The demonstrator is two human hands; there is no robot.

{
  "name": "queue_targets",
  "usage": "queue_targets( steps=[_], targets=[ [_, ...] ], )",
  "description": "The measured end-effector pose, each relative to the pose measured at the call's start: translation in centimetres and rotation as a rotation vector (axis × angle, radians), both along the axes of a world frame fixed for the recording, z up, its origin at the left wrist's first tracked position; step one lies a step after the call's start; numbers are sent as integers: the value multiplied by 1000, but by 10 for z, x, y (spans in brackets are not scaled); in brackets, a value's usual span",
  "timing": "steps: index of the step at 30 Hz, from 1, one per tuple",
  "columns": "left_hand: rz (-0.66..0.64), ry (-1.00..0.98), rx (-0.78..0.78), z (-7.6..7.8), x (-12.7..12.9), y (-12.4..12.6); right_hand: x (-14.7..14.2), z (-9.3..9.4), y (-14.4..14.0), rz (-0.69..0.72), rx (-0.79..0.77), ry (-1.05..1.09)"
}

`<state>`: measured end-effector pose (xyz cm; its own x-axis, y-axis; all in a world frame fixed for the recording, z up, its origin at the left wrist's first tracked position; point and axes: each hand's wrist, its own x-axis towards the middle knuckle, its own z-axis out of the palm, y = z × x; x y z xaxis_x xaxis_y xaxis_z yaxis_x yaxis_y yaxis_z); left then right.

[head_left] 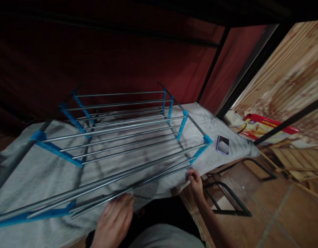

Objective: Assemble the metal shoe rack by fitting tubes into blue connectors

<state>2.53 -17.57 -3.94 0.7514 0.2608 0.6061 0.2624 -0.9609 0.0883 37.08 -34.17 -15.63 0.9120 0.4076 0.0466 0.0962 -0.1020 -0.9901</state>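
A rack of thin metal rods [117, 132] joined by blue plastic brackets [70, 119] lies on a grey cloth [190, 129] in front of me. Along the rack's near side, a few loose-looking rods [146, 181] run at a slight slant. My left hand [114, 220] is curled closed at the nearest rod, its fingertips partly hidden and a little blurred. My right hand [196, 182] is closed in a pinch at the right end of the near rods, just below a blue corner bracket [200, 152].
On the cloth to the right sits a small open purple-edged box [223, 145]. Beyond it are a red and yellow carton [268, 127] and a slatted wooden piece [294, 162]. Black metal legs [230, 201] stand by the tiled floor. A dark red panel [117, 62] rises behind the rack.
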Motion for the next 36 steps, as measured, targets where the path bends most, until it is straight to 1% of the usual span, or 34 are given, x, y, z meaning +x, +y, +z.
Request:
queue_targets(
  steps=[3,4,6,8,9,12,14,17,22,26,29,31,33,34,36],
  targets=[
    [-47,109,29,-19,54,-17,-18,0,7,97,-72,-187],
    [-70,126,23,-24,67,-21,-22,2,7,127,-97,-262],
    [-131,163,-1,-35,83,-26,-26,8,6,196,-151,-422],
    [-160,213,-19,-48,90,-27,-26,13,4,268,-232,-589],
    [-152,232,-23,-54,91,-27,-26,15,4,300,-281,-673],
    [-39,262,-52,-73,92,-24,-23,17,8,385,-424,-878],
    [57,295,-100,-79,92,-23,-20,17,14,416,-493,-954],
    [144,391,-175,-79,94,-24,-13,16,22,444,-520,-988],
    [168,492,-223,-70,97,-27,8,6,22,545,-407,-961],
    [154,478,-222,-64,96,-26,23,-3,17,597,-347,-969],
    [157,449,-227,-54,95,-27,27,-4,15,594,-344,-968],
    [146,409,-260,-47,95,-28,29,-4,18,607,-355,-954],
    [133,333,-369,-43,95,-28,31,-6,22,627,-357,-939],
    [128,279,-460,-43,96,-28,32,-7,25,636,-351,-932],
    [121,133,-692,-43,97,-27,33,-12,28,645,-336,-914]
  ],
)
